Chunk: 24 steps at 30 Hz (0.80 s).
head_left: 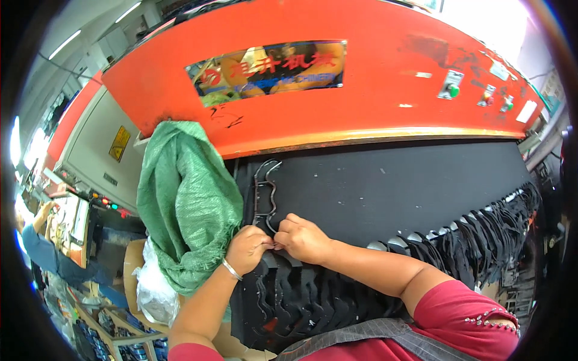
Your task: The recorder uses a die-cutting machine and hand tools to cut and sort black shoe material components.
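My left hand [245, 250] and my right hand [303, 239] meet at the near left edge of a flat black work surface [385, 186]. The fingers of both are closed in a pinch, tip to tip. Whatever they pinch is too small or too hidden to make out. Just beyond them lies a wavy metal cutting die [265, 195], its near end close to my knuckles. Below my hands, dark wavy-edged strips [301, 301] are laid side by side in a row, partly covered by my right forearm.
An orange-red press machine [379, 78] spans the far side, with green and red buttons [453, 90]. A green woven sack [186, 204] hangs at the left. Bundled black pieces [469, 243] line the right near edge. At far left a person [57, 246] stands at another table.
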Available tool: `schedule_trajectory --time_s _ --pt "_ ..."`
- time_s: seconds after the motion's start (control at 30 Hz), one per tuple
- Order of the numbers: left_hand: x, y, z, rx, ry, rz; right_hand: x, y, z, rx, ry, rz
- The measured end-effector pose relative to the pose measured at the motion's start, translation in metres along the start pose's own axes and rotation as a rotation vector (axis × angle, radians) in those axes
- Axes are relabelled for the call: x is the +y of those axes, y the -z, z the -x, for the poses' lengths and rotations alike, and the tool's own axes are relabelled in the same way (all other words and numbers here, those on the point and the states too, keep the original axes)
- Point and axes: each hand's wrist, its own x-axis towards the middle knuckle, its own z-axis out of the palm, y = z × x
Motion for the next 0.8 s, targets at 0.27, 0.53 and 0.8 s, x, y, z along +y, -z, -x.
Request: schedule_trajectory --time_s 0.27,0.53,0.8 --pt "-0.007 0.007 0.007 -0.039 -0.046 -0.181 -0.009 0.056 0.008 -0.152 0.069 -0.073" --pt "0.023 -0.002 0.006 -0.144 0.032 -0.450 0.049 0.337 0.139 -0.024 -0.152 0.339" --pt "0.169 -0.067 -0.023 0.158 0.290 -0.862 0.082 0.632 0.289 0.322 -0.286 0.919"
